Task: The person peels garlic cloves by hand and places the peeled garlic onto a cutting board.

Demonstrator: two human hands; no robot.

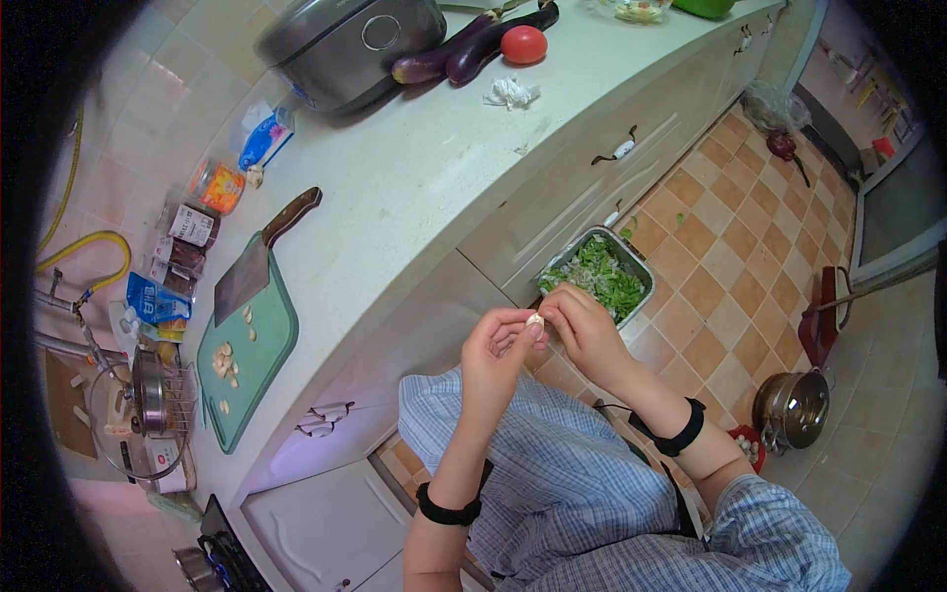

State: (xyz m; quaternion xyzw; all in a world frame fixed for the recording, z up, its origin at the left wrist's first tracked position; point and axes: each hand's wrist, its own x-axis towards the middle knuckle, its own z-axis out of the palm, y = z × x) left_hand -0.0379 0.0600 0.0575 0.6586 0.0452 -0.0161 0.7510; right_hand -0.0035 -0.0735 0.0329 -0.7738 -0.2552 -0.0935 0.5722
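Note:
A pale garlic clove is pinched between the thumb and fingers of my left hand. The fingertips of my right hand are closed at the clove's edge, so both hands meet on it. They are held in front of my body, above a bin of green leaf scraps on the floor. On the counter to the left, several garlic cloves lie on a green cutting board. A cleaver rests across the board's far end, its wooden handle over the edge.
A grey rice cooker, two eggplants, a tomato and crumpled tissue are at the counter's far end. Jars and packets line the wall. A lidded pot stands on the tiled floor at right.

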